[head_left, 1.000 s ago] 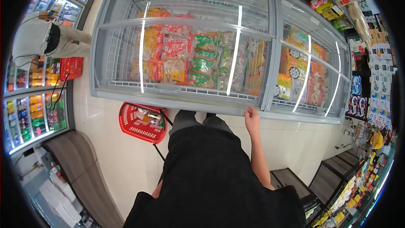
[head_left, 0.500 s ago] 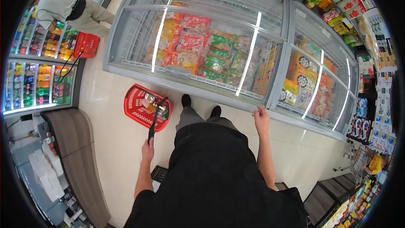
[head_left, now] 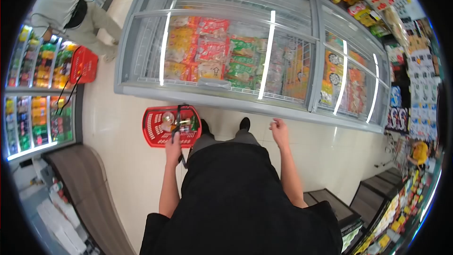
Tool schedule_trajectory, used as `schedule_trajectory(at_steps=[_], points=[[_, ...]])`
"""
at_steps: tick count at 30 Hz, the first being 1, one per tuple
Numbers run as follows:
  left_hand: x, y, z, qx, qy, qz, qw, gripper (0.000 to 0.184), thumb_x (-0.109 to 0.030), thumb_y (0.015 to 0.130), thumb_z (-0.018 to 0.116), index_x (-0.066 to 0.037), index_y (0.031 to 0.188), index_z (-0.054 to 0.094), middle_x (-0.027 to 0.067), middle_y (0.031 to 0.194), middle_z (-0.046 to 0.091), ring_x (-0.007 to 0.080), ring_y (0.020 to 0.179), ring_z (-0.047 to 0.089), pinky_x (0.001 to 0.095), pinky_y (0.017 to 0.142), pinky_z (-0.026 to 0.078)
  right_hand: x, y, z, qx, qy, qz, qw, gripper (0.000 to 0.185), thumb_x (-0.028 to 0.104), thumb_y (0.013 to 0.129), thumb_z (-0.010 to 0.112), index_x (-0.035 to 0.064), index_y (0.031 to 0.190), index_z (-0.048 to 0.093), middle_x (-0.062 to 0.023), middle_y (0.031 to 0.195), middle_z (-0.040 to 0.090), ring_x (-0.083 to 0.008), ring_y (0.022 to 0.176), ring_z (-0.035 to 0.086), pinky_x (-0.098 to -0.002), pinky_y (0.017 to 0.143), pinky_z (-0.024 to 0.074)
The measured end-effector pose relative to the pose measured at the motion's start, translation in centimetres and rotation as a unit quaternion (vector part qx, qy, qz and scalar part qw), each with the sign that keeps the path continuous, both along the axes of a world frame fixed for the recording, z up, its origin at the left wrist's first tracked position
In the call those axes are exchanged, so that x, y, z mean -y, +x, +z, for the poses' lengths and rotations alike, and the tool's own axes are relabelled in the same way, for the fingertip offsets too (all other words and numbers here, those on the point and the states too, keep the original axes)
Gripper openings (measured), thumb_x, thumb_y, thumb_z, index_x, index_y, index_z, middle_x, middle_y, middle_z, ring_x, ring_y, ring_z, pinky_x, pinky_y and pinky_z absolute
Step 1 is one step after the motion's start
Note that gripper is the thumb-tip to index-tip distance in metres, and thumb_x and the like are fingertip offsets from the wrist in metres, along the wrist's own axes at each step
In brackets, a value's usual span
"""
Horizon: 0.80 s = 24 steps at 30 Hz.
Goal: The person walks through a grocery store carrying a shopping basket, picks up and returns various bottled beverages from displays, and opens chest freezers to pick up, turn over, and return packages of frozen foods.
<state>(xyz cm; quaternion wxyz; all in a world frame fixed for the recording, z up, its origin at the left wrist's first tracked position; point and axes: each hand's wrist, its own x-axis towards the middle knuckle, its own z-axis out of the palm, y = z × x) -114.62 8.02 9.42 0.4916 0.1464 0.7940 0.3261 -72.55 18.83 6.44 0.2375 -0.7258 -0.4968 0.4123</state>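
Note:
My left hand (head_left: 173, 150) is closed around the black handle (head_left: 179, 117) of a red shopping basket (head_left: 150, 127). The basket is beside my feet, in front of the freezer; whether it touches the floor I cannot tell. Inside it lie a clear, roundish package (head_left: 167, 119) and a few small items too blurred to name. On the other side my right hand (head_left: 279, 130) hangs empty near the freezer's front edge, its fingers loosely bent and slightly apart. The glass-topped chest freezer (head_left: 179, 98) holds red, yellow and green bags (head_left: 213, 49) of frozen food under its shut lids.
A person (head_left: 71, 14) stands at the far left by the drinks fridges (head_left: 40, 123), near another red basket (head_left: 85, 66). A brown curved counter (head_left: 82, 179) is at lower left. Dark display stands (head_left: 337, 208) and a shopping cart (head_left: 396, 153) are at lower right.
The basket has swung round and come closer to my feet, with my left hand still on its handle. My right hand has shifted slightly left. The whole view has turned a little.

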Motion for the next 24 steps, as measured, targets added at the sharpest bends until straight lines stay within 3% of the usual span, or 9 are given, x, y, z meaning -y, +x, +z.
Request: schedule_trajectory(at_steps=[1,3,6,14,17,20,22,23,24], points=[[0.2,-1.4,0.0,-0.086,0.043,-0.013,0.995,0.045,-0.041,0.09,0.054,-0.005,0.063,0.051,-0.0012,0.058,0.047,0.0073,0.052,0.041,0.0276,0.047,0.031,0.3,-1.6,-0.1,-0.002,0.006,-0.003,1.0,0.031,0.013,0.084,0.056,-0.0055,0.109,0.056,-0.0135,0.078,0.065,-0.0179,0.071,0.065,-0.029,0.064,0.05],[1.6,-5.9,-1.0,-0.145,0.054,0.0,0.988,0.051,-0.046,0.089,0.052,0.002,0.076,0.061,0.0015,0.061,0.052,0.0099,0.054,0.045,0.0278,0.049,0.035,0.9,-4.7,0.6,-0.011,0.01,-0.013,1.0,0.031,0.013,0.084,0.056,-0.0056,0.109,0.056,-0.0133,0.077,0.065,-0.0183,0.07,0.065,-0.0292,0.064,0.05],[2.2,-11.2,0.9,-0.121,-0.081,-0.005,0.989,0.056,-0.047,0.088,0.052,0.008,0.083,0.062,0.0068,0.061,0.053,0.0152,0.057,0.046,0.0357,0.054,0.039,2.7,-7.5,0.5,-0.019,0.008,-0.037,0.999,0.031,0.014,0.085,0.056,-0.0057,0.108,0.056,-0.0142,0.078,0.065,-0.0193,0.071,0.065,-0.0296,0.065,0.05],[3.9,-15.6,-2.3,-0.234,0.01,-0.058,0.97,0.052,-0.041,0.091,0.051,0.009,0.085,0.061,0.0137,0.06,0.054,0.0172,0.06,0.047,0.0389,0.057,0.039,5.2,-7.9,0.2,0.003,0.024,-0.082,0.996,0.032,0.016,0.083,0.057,-0.0058,0.108,0.057,-0.0153,0.08,0.065,-0.0203,0.071,0.066,-0.0304,0.066,0.0506],[5.0,-16.9,-4.6,-0.219,0.04,-0.014,0.975,0.05,-0.041,0.09,0.052,0.008,0.084,0.062,0.0111,0.059,0.055,0.0183,0.058,0.05,0.0382,0.055,0.04,5.4,-8.3,0.4,0.002,0.013,-0.105,0.994,0.032,0.015,0.083,0.057,-0.006,0.107,0.057,-0.0162,0.081,0.065,-0.0208,0.071,0.066,-0.031,0.066,0.0509],[1.5,-12.4,1.6,-0.165,0.045,0.007,0.985,0.049,-0.039,0.089,0.054,0.007,0.074,0.06,0.0059,0.056,0.052,0.0155,0.055,0.05,0.0343,0.054,0.039,6.2,-9.0,0.2,0.0,0.006,-0.117,0.993,0.032,0.015,0.082,0.057,-0.0061,0.107,0.057,-0.0169,0.081,0.065,-0.0213,0.07,0.066,-0.0312,0.066,0.0511],[0.9,-10.7,-1.4,-0.154,0.03,-0.055,0.986,0.049,-0.041,0.087,0.055,0.006,0.073,0.059,0.0053,0.056,0.052,0.016,0.052,0.047,0.0338,0.051,0.037,6.1,-9.3,-0.1,-0.018,0.001,-0.128,0.992,0.033,0.015,0.082,0.057,-0.0064,0.107,0.057,-0.017,0.081,0.065,-0.0212,0.07,0.066,-0.0312,0.066,0.0511],[1.0,-9.6,-3.4,-0.119,0.043,-0.074,0.989,0.043,-0.038,0.088,0.055,0.003,0.076,0.056,0.0044,0.055,0.05,0.0143,0.048,0.045,0.0316,0.046,0.035,5.8,-9.3,-0.1,-0.019,0.005,-0.124,0.992,0.033,0.015,0.082,0.057,-0.0064,0.107,0.057,-0.017,0.081,0.065,-0.0212,0.07,0.066,-0.0312,0.066,0.0511],[-0.2,-7.8,-0.5,0.088,-0.001,-0.045,0.995,0.036,-0.036,0.09,0.054,-0.002,0.077,0.052,0.002,0.052,0.045,0.012,0.043,0.043,0.0291,0.041,0.035,5.7,-9.4,0.1,-0.036,0.005,-0.134,0.99,0.033,0.015,0.082,0.056,-0.0066,0.108,0.057,-0.0169,0.08,0.065,-0.0209,0.07,0.066,-0.0311,0.066,0.0511]])
